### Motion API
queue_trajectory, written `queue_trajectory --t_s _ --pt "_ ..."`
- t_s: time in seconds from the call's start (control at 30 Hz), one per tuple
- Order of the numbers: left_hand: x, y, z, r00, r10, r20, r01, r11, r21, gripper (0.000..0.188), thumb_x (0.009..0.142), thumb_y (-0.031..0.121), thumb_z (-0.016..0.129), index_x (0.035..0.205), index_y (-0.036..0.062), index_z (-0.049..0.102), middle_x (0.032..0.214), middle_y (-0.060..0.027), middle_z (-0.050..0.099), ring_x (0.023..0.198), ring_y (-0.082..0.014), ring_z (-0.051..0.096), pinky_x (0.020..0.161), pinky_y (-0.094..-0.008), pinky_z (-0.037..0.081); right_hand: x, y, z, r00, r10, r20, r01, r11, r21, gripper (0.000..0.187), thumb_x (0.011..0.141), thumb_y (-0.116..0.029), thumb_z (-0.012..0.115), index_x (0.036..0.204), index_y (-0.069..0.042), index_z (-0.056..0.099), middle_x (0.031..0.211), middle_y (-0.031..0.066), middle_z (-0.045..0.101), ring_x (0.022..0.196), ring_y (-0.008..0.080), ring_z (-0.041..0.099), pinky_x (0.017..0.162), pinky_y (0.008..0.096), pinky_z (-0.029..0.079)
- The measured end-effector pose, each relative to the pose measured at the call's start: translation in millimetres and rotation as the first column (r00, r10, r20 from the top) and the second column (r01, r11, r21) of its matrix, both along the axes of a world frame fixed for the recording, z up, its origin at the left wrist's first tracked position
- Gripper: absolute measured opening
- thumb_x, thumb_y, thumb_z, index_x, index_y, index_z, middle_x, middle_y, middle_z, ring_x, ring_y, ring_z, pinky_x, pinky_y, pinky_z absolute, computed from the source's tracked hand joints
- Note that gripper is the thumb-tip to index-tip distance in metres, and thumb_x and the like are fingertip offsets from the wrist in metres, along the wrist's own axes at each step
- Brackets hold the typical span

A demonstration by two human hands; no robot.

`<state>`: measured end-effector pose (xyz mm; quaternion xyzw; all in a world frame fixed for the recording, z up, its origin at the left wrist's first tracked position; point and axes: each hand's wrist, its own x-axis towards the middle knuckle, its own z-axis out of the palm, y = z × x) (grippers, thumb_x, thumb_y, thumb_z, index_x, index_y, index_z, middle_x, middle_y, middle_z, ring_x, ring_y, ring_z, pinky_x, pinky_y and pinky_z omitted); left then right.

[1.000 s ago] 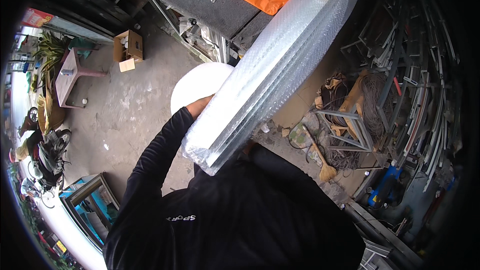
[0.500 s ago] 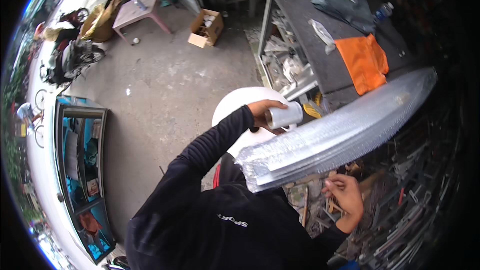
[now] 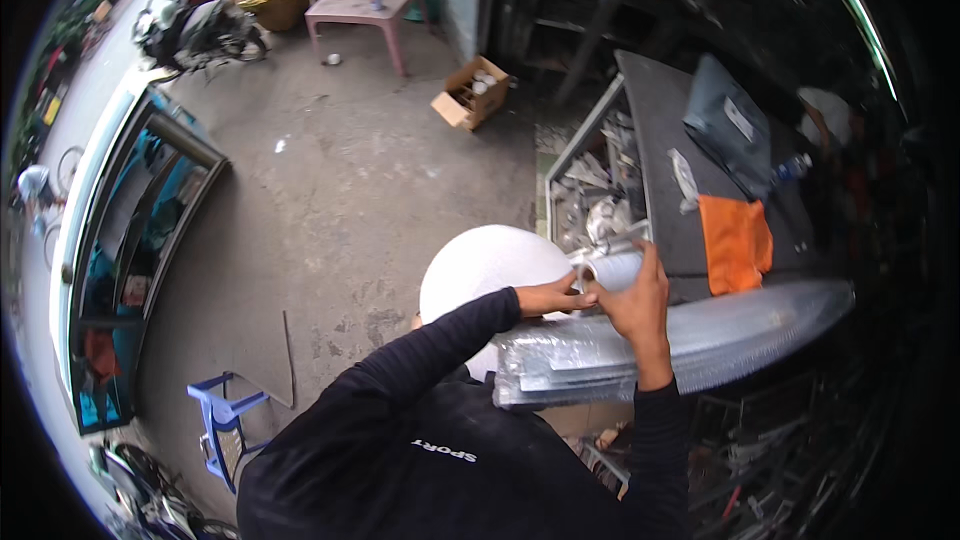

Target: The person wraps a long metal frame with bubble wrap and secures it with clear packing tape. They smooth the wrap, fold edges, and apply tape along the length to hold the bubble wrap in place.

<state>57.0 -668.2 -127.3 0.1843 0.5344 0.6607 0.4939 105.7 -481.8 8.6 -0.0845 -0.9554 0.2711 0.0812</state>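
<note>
A roll of clear plastic wrap [image 3: 614, 270] is held just beyond a long plastic-wrapped bundle [image 3: 720, 336] of thin strips. My right hand [image 3: 640, 310] reaches over the bundle and grips the roll, thumb at its near end and fingers along its right side. At the roll's left end, by the core opening, my left hand [image 3: 552, 297] has its fingers closed; part of its grip is hidden. The bundle lies across in front of my body, its near end crinkled with film. Behind my left hand stands a large white round object [image 3: 488, 268].
On the right, a dark-topped table [image 3: 665, 155] bears an orange bag [image 3: 735, 245], a grey package [image 3: 728, 130] and a bottle [image 3: 795, 167]. An open cardboard box [image 3: 474, 93], pink table [image 3: 362, 3], blue stool [image 3: 228, 408] and glass cabinet [image 3: 140, 250] stand around the floor.
My right hand has come up from below the bundle and over it onto the wrap roll. The left hand has shifted to the roll's left end. The view has turned.
</note>
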Motion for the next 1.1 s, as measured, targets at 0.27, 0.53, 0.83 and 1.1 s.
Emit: queue_trajectory --t_s 0.27,0.53,0.83,1.1 --pt "-3 1 55 0.811 -0.525 -0.259 0.401 0.821 -0.407 0.128 0.073 0.068 0.103 0.158 -0.0145 0.055 0.138 -0.0338 0.075 0.131 -0.0388 0.074 0.118 -0.0417 0.055 171 41 85 0.966 -0.213 0.144 0.229 0.968 -0.099 0.118 0.069 -0.033 0.102 0.163 0.004 0.042 0.138 0.0385 0.068 0.126 0.0585 0.071 0.111 0.0586 0.057" --pt "-40 -32 40 0.822 -0.552 -0.139 0.463 0.791 -0.399 0.137 0.068 0.056 0.109 0.164 -0.0174 0.045 0.149 -0.0343 0.067 0.141 -0.0395 0.066 0.126 -0.0419 0.046 277 -36 -28 0.819 -0.516 0.252 0.564 0.804 -0.186 0.123 0.068 -0.022 0.101 0.169 0.001 0.035 0.150 0.0295 0.052 0.140 0.0523 0.057 0.117 0.0595 0.052" --pt "-76 -124 17 0.794 -0.608 -0.013 0.562 0.741 -0.367 0.148 0.067 0.060 0.106 0.175 -0.0092 0.031 0.160 -0.0294 0.058 0.154 -0.0399 0.054 0.131 -0.0478 0.038 191 -106 -242 0.899 -0.105 0.426 0.300 0.856 -0.421 0.110 0.077 -0.048 0.098 0.159 0.008 0.049 0.154 0.0361 0.057 0.154 0.0518 0.047 0.129 0.0556 0.040" --pt "-83 -51 -63 0.914 -0.365 0.179 0.407 0.826 -0.389 0.101 0.099 0.054 0.083 0.172 -0.0042 0.043 0.162 -0.0284 0.060 0.147 -0.0365 0.063 0.121 -0.0455 0.053 128 -140 -316 0.948 -0.002 0.319 0.092 0.959 -0.268 0.077 0.086 -0.036 0.091 0.145 0.003 0.061 0.141 0.0278 0.069 0.135 0.0436 0.062 0.115 0.0527 0.050"
